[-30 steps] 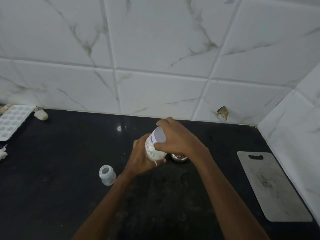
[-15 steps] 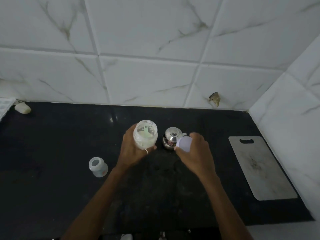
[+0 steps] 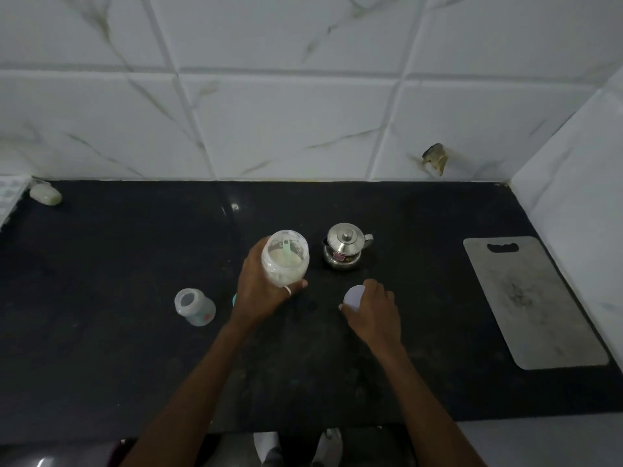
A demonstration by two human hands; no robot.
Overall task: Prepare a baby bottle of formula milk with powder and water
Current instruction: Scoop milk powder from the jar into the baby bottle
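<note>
Head cam, the only view you've got: your left hand [image 3: 261, 291] sits about dead centre of the black table [image 3: 101, 348], fingers [image 3: 300, 284] clamped around the clear powder jar [image 3: 286, 257]. The jar is open on top and tipped a bit toward you, so you can see the white formula powder and a pale green scoop [image 3: 286, 252] lying inside.

Your right hand [image 3: 371, 308] is down at roughly 4 o'clock from the jar, fingers closed on the white lid [image 3: 354, 296], low over the table. Can't tell if the lid is actually touching the surface.

The baby bottle [image 3: 195, 306] stands at 8 o'clock from the jar, just left of your left wrist, no top on it, mouth open. A bit of teal peeks out from behind your wrist, too hidden to call.

At 3 o'clock from the jar, just beside it, there's a small steel kettle [image 3: 345, 252] with its lid on. Way out at the right edge lies a grey cutting board [image 3: 536, 305], flat, handle slot at the far end. Far left at 10 o'clock, against the tiled wall [image 3: 303, 112], sits a small pale lump [image 3: 45, 194], next to a white tray [image 3: 10, 197] cut off by the frame.
</note>
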